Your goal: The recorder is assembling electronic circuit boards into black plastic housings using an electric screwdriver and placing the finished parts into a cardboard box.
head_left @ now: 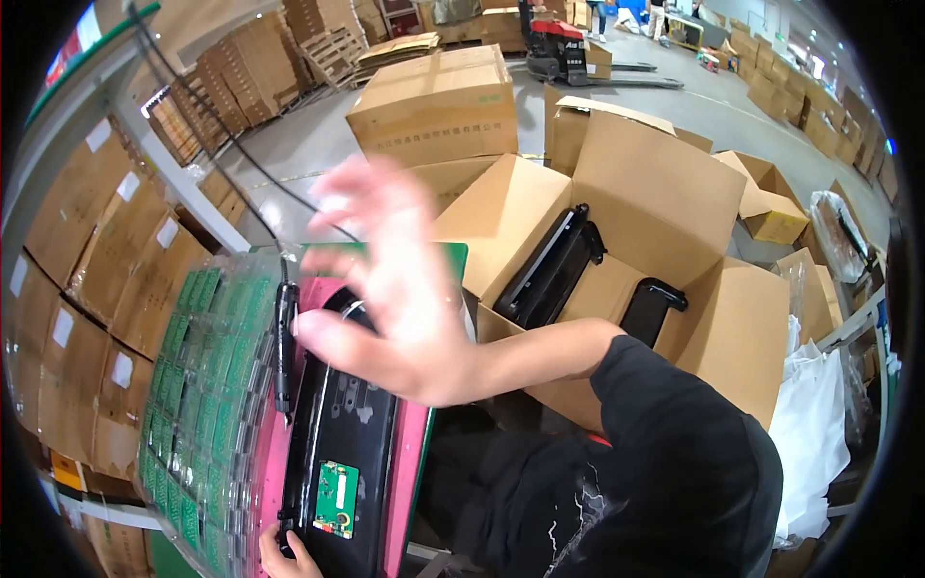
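Observation:
A long black plastic housing [358,429] lies lengthwise on pink foam [412,438], with a small green circuit board [336,498] inside its near part. At the near left corner, my left hand [285,561] grips the housing's edge between fingertips; most of this hand is cut off by the picture's edge. My right hand [400,289] is raised above the far end of the housing, blurred by motion, fingers and thumb apart and nothing visible in them. Just left of it hangs a black electric screwdriver [285,349], its tip down, on a cable.
Clear plastic trays of green circuit boards [207,385] are stacked at left. An open carton [665,183] at right holds several black housings [546,270]. Closed cartons [434,101] stand beyond it, with a red pallet truck [559,48] farther back. White bags [807,433] hang at far right.

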Tool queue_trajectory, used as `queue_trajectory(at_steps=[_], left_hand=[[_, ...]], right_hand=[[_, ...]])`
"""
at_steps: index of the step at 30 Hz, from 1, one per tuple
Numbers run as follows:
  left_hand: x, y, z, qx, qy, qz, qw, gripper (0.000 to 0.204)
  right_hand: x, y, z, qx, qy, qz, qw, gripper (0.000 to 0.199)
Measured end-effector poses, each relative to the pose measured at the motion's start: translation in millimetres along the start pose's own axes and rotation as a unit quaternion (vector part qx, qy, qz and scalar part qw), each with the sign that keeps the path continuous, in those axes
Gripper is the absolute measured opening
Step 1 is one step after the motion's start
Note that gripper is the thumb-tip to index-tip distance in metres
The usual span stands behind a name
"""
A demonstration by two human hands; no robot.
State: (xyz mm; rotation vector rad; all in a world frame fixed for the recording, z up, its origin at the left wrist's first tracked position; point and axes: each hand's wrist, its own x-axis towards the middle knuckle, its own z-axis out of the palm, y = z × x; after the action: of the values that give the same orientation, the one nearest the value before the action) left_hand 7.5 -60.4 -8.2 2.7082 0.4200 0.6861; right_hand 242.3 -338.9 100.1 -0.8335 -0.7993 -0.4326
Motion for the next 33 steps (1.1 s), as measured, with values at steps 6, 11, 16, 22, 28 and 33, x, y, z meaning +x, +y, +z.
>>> queue_trajectory(at_steps=[6, 11, 16, 22, 28, 33], left_hand=[[-7, -22, 5, -0.003, -0.057, -0.154, 0.986, 0.027], [24, 6, 15, 0.111, -0.007, -0.063, 0.992, 0.026], [31, 16, 7, 0.09, -0.006, -0.059, 0.994, 0.022], [-11, 11, 14, 0.051, 0.003, -0.085, 0.995, 0.022], [-34, 21, -18, 0.115, -0.057, -0.085, 0.988, 0.019], [-23, -1, 3, 0.094, 0.014, -0.112, 0.989, 0.024]], right_hand=[[0, -64, 1, -0.037, 0.201, -0.344, 0.917, 0.08], [35, -58, -33, 0.013, 0.211, -0.24, 0.948, 0.071], [45, -76, -14, 0.113, 0.104, -0.217, 0.964, 0.062], [99, -82, 75, 0.301, -0.001, -0.339, 0.891, 0.051], [101, -89, 52, 0.298, -0.118, -0.293, 0.901, 0.04], [64, -9, 86, 0.303, -0.052, -0.184, 0.933, 0.031]])
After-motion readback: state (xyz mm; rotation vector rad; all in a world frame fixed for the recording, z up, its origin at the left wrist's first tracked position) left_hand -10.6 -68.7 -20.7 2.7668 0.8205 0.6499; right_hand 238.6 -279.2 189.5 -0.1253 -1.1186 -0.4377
